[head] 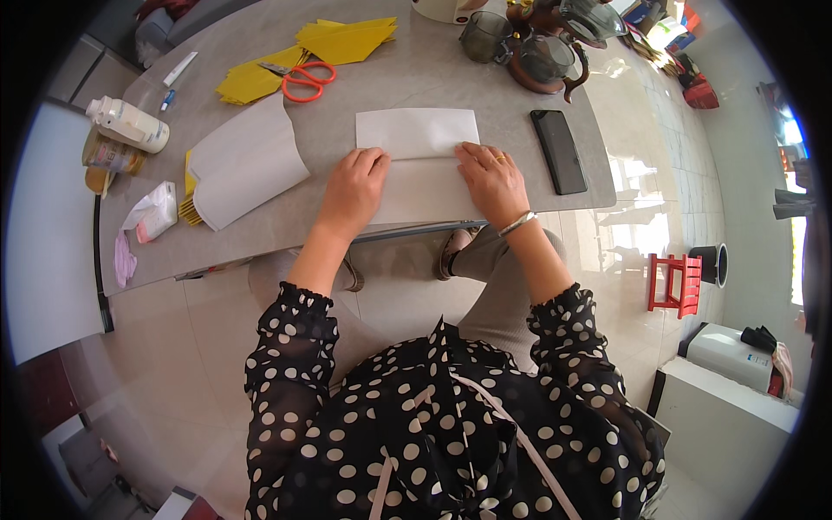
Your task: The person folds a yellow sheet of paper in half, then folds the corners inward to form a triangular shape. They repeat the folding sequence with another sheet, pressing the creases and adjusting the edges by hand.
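A white sheet of paper [417, 133] lies before me on the grey table [338, 140], with a crosswise fold or edge between my hands. My left hand [356, 188] rests on its left side, fingertips at that line. On the right side, my right hand [492, 179] touches the same line with its fingertips. Whether either hand pinches the paper cannot be made out. Left of these lies a stack of white sheets [247, 162] over yellow folded paper [190, 209]. Scissors with red handles [305, 81] lie on yellow paper pieces [253, 77], beside more yellow pieces [351, 40].
A black smartphone [559, 153] lies right of my right hand. Glass teaware [546, 58] stands at the back right. A white bottle [130, 123], a jar [114, 155], a tissue pack [156, 211] and a small blue-and-white tube [168, 100] are at the left.
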`<state>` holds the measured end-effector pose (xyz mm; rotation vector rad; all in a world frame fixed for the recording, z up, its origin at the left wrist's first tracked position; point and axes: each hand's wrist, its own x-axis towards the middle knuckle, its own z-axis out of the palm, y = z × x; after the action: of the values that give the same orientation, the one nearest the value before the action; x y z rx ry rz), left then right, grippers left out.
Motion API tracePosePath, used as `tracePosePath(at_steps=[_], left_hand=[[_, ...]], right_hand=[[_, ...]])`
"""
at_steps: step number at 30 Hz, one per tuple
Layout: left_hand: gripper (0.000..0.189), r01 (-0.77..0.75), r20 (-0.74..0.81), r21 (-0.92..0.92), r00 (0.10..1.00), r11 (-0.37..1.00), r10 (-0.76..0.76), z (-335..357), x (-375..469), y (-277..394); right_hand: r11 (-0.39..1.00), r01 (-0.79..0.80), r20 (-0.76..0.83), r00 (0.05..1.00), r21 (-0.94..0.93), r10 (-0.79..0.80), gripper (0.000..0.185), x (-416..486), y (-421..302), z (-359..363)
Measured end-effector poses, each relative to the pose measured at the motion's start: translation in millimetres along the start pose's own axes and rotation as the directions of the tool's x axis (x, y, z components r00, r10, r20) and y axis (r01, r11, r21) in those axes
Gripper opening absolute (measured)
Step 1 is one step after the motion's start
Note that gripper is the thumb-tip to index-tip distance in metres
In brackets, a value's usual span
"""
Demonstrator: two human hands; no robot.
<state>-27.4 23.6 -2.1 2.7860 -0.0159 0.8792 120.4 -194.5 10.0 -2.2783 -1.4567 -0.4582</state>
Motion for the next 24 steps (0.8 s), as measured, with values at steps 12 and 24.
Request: tracePosePath(at_steps=[12, 24], left_hand=[[0.067, 0.113, 0.207, 0.114, 0.969, 0.987, -0.134, -14, -12, 30], [0.09, 0.173, 0.222, 0.189, 0.951, 0.967, -0.214, -9, -14, 42]], right_hand=[[0.98, -0.12, 0.289, 0.943, -0.157, 0.162, 0.093, -26, -33, -8], [0.977, -0.146, 0.235, 0.955, -0.156, 0.181, 0.095, -35, -33, 2]])
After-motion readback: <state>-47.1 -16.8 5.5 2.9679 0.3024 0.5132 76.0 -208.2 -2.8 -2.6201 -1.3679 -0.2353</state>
